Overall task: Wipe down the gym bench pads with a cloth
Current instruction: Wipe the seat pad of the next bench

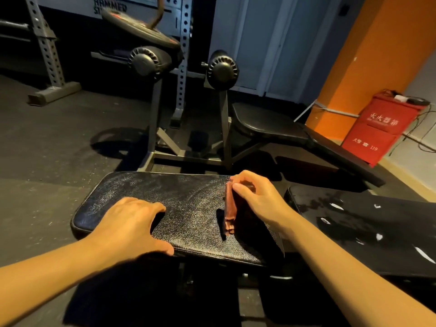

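A black, cracked seat pad of a gym bench lies just below me. My left hand rests on its near left part, fingers spread and thumb over the front edge. My right hand hovers over the pad's right end and pinches a brown-red cloth, which hangs folded in a narrow strip down to the pad. To the right lies the bench's longer back pad, worn with white tears.
Beyond stands a second bench with two round foam rollers on a steel frame. A rack upright rises at the far left. A red fire-extinguisher box sits by the orange wall at right. Dark rubber floor surrounds everything.
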`<state>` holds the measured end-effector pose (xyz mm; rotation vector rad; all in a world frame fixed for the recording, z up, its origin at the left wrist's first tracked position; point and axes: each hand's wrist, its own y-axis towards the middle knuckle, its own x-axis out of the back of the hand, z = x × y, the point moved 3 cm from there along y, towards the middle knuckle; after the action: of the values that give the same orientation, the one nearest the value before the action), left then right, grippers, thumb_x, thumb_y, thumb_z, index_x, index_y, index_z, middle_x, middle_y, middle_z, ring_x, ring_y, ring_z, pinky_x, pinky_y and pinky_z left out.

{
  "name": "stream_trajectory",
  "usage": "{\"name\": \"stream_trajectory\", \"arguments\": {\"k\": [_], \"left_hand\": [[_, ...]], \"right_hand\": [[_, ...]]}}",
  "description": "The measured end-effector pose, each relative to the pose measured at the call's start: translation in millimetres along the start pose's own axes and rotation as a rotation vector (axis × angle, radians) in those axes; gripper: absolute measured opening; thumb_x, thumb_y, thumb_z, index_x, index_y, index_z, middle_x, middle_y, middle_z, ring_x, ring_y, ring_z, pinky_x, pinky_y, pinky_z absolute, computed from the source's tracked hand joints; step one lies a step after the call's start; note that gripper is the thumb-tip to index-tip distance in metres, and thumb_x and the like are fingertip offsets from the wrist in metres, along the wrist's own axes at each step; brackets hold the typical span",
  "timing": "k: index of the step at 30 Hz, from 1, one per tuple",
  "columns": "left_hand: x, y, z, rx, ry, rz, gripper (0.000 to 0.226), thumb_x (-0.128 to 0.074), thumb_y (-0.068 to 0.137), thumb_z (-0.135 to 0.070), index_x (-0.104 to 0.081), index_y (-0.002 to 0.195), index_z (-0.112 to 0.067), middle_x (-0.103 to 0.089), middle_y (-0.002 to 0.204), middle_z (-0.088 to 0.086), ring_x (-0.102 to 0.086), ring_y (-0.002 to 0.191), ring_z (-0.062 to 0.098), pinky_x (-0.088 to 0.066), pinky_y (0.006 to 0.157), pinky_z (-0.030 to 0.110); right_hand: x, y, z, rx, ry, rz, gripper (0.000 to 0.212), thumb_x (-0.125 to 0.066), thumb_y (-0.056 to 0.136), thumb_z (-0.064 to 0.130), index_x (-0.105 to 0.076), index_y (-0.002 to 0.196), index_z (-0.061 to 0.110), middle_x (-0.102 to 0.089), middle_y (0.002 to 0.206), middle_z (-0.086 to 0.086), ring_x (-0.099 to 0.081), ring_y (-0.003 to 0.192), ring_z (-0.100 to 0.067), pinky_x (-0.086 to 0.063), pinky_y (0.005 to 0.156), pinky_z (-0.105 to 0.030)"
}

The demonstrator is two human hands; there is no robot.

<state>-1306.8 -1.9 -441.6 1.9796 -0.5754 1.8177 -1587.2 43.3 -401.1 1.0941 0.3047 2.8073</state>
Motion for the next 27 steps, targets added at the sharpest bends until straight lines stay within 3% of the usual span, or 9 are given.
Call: {"name": "stream_trajectory", "arguments": {"k": [2,4,8,11,14,18,23,27], "left_hand": [[1,2,1,-0.006,0.019,0.02,0.109,-0.054,0.049,-0.103,-0.052,0.139,-0.04,-0.064,0.108,-0.021,-0.053,0.117,0.011,-0.043,0.103,0.03],[9,4,0,-0.016,-0.018,0.046,0.101,-0.054,0.046,-0.104,-0.06,0.124,-0.04,-0.065,0.099,-0.022,-0.055,0.105,0.008,-0.046,0.093,0.028],[34,23,-15,0.01,-0.714,-0.03,0.088,-0.07,0.051,-0.093,-0.069,0.119,-0.038,-0.072,0.113,-0.022,-0.065,0.106,-0.005,-0.052,0.103,0.032],[49,37,-48,-0.09,-0.986,0.106,0.049,-0.079,0.077,-0.057,-0.067,0.121,-0.04,-0.074,0.115,-0.018,-0.067,0.11,-0.001,-0.051,0.106,0.032],[48,41,-73,-0.114,-1.042,0.167,0.031,-0.08,0.087,-0.028,-0.072,0.116,-0.03,-0.077,0.11,-0.012,-0.071,0.104,0.002,-0.052,0.096,0.025],[38,47,-81,-0.022,-1.005,0.061,0.023,-0.085,0.082,-0.03,-0.075,0.102,-0.024,-0.077,0.1,-0.007,-0.072,0.096,0.006,-0.053,0.099,0.035],[38,54,-84,-0.039,-1.035,0.089,0.023,-0.086,0.081,-0.027,-0.072,0.094,-0.014,-0.077,0.092,0.001,-0.074,0.091,0.014,-0.055,0.096,0.04],[36,60,-81,0.01,-0.975,0.086,0.025,-0.086,0.082,-0.026,-0.067,0.089,-0.012,-0.071,0.069,0.003,-0.064,0.06,0.006,-0.047,0.064,0.022]], "right_hand": [[3,-2,1,0.042,-0.1,-0.074,0.01,-0.063,0.1,0.023,-0.07,0.093,0.019,-0.062,0.103,0.006,-0.059,0.099,-0.005,-0.044,0.086,-0.014],[5,-2,7,0.047,-0.026,-0.097,0.011,-0.062,0.1,0.019,-0.071,0.093,0.017,-0.065,0.095,0.006,-0.061,0.089,-0.005,-0.045,0.079,-0.015],[-2,-5,15,-0.013,0.224,-0.035,0.015,-0.056,0.102,0.01,-0.068,0.093,0.008,-0.065,0.082,0.002,-0.06,0.077,-0.006,-0.047,0.073,-0.019],[-9,-8,20,-0.059,0.397,-0.025,0.016,-0.053,0.104,0.009,-0.065,0.097,0.001,-0.064,0.083,-0.002,-0.059,0.078,-0.012,-0.048,0.074,-0.026],[-9,-10,25,-0.103,0.371,-0.05,0.015,-0.056,0.104,0.017,-0.069,0.099,0.009,-0.068,0.086,0.001,-0.061,0.076,-0.006,-0.048,0.07,-0.022],[-8,-10,19,-0.137,0.14,-0.099,0.012,-0.062,0.1,0.023,-0.072,0.097,0.018,-0.072,0.091,0.003,-0.067,0.088,-0.008,-0.051,0.076,-0.023],[-3,-8,6,-0.206,0.16,-0.083,0.012,-0.067,0.098,0.028,-0.073,0.093,0.019,-0.072,0.085,0.003,-0.065,0.079,-0.005,-0.046,0.07,-0.02],[4,-8,-2,-0.263,0.17,-0.062,0.015,-0.072,0.093,0.034,-0.073,0.089,0.019,-0.074,0.088,-0.005,-0.069,0.082,-0.018,-0.053,0.076,-0.032]]}}
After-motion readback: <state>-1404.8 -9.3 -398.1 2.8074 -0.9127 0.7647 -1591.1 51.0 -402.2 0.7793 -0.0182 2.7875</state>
